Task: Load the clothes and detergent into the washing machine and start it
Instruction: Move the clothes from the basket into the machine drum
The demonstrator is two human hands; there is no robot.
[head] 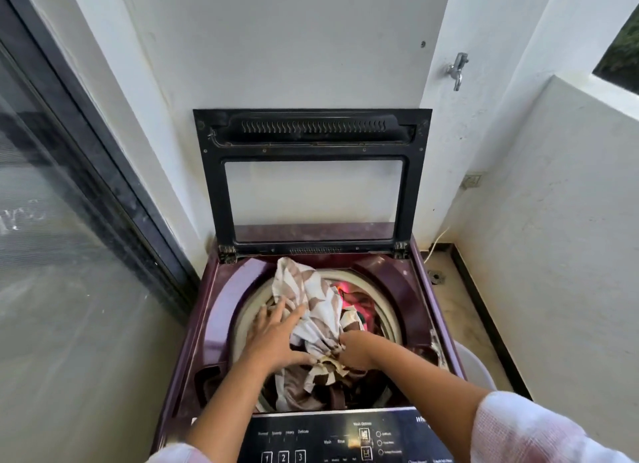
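The washing machine (221, 310) stands with its lid (313, 130) raised upright against the wall, and the drum holds a pile of clothes topped by a white-and-brown patterned cloth (318, 303), part of which rises above the drum's rim. The left hand (276, 331) lies on this cloth with fingers spread and straight, pressing it. The right hand (356, 350) has its fingers curled into the same cloth, gripping a bunch of it, with the control panel (311, 438) nearest the person.
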